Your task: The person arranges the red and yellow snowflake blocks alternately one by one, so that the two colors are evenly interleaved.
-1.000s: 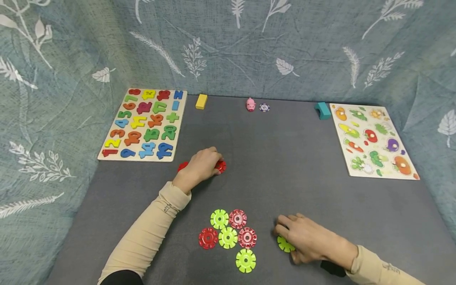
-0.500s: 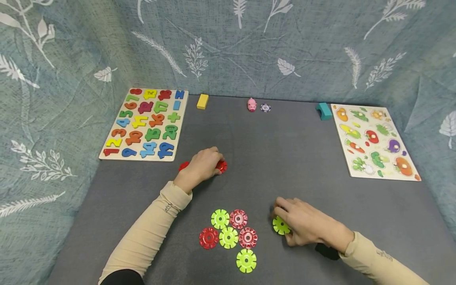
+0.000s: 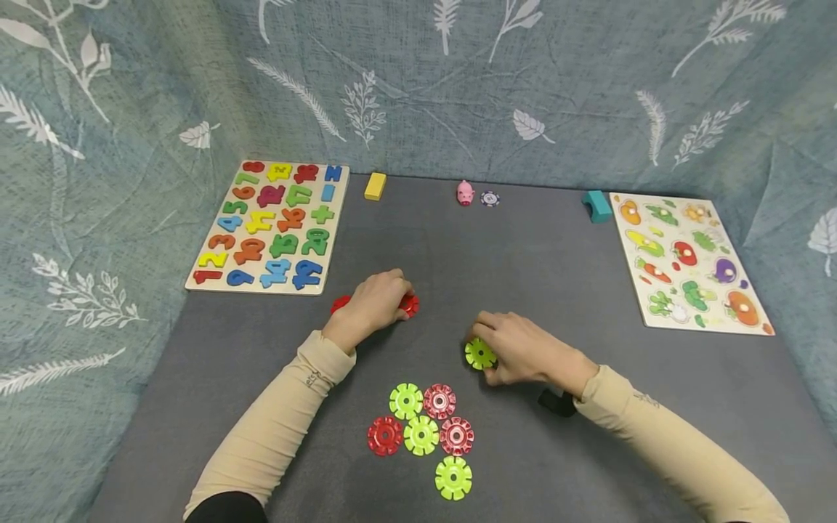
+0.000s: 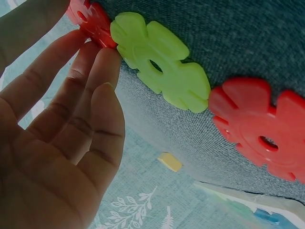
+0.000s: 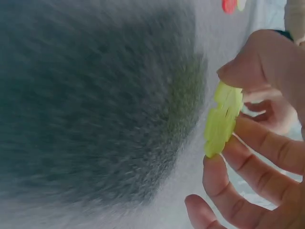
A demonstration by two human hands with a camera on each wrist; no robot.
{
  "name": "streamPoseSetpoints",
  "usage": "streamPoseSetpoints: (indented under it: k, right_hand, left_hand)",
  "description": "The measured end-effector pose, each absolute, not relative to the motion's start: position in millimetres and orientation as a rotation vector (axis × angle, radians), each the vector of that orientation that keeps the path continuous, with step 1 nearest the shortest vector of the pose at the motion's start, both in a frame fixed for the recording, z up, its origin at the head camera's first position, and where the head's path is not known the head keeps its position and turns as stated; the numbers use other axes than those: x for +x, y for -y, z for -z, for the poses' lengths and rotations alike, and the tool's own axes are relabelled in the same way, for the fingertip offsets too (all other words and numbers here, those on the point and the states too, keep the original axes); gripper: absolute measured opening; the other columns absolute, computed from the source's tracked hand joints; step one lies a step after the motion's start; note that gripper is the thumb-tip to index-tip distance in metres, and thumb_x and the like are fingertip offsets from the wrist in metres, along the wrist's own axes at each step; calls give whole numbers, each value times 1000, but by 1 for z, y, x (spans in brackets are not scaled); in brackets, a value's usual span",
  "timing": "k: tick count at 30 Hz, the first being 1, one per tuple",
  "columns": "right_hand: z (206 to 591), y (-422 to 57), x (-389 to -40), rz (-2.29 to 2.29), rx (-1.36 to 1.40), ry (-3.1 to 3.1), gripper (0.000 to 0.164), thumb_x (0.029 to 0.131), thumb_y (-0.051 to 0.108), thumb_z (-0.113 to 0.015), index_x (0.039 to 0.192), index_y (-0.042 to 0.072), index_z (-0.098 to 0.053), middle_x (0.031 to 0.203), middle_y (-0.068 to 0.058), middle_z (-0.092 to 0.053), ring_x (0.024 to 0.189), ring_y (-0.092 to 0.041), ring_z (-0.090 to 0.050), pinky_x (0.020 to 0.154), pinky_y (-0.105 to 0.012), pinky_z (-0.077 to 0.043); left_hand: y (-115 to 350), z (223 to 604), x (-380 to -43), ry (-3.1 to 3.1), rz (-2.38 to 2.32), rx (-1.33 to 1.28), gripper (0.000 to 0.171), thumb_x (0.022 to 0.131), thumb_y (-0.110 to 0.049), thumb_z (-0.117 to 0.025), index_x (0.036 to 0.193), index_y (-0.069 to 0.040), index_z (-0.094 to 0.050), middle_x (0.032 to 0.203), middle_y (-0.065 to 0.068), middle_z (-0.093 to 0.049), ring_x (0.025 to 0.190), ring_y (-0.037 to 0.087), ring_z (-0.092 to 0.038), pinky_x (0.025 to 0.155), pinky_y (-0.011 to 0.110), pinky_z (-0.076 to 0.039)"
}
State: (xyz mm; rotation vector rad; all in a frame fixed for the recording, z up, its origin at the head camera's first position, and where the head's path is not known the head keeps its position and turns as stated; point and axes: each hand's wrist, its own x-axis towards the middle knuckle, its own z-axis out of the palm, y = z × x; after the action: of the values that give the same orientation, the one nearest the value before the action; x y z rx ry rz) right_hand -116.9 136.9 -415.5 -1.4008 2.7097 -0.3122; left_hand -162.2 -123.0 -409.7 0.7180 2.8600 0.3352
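Note:
My right hand [image 3: 516, 347] pinches a lime-green notched plastic disc [image 3: 480, 354] by its edges; in the right wrist view this green disc [image 5: 222, 117] sits between thumb and fingers, raised off the table. Farther left, my left hand [image 3: 374, 299] holds a red notched disc [image 3: 410, 305] at its edge, low on the table. The left wrist view shows a row: this red disc [image 4: 95, 24] at the fingertips, a green disc [image 4: 159, 64] touching it, then another red disc [image 4: 259, 126]. From the head view, my left hand hides the middle green disc.
Nearer me lie several loose red [image 3: 384, 436] and green discs [image 3: 421, 436]. A number board [image 3: 261, 232] stands back left, a vegetable board [image 3: 693, 265] at right. Along the back are a yellow block [image 3: 375, 187], pink pig [image 3: 465, 193], poker chip [image 3: 490, 198] and teal arch [image 3: 597, 207].
My right hand has carried the green disc forward and left, away from the near right, toward my left hand. The left hand keeps its place at the red disc.

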Motion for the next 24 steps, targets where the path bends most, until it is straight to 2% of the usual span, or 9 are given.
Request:
streamPoseSetpoints:
  k: [9,16,24]
  right_hand:
    - [420,-104,-155,343,-1234,-2691,48,69,27,-78,111,7,-67,102,-4,-62,77,-11,-56,71,-31,-52]
    - [422,-81,-176,356,-1201,-2689,48,72,29,-78,113,5,-67,105,-7,-62,80,-14,-58,73,-32,-52]
    - [422,-69,-191,348,-1138,-2651,49,72,28,-78,114,5,-68,109,-9,-62,86,-17,-60,79,-34,-53]
  left_hand:
    - [122,406,-161,-2871,-326,718,30,77,-18,-81,102,-4,-73,92,11,-63,77,25,-60,71,41,-52]
    - [123,407,-161,-2872,-332,716,31,77,-19,-82,102,-4,-72,93,11,-63,79,27,-62,73,42,-53]
    - [124,410,-162,-2862,-324,690,30,78,-19,-80,103,-5,-72,93,11,-62,79,26,-61,72,42,-53]
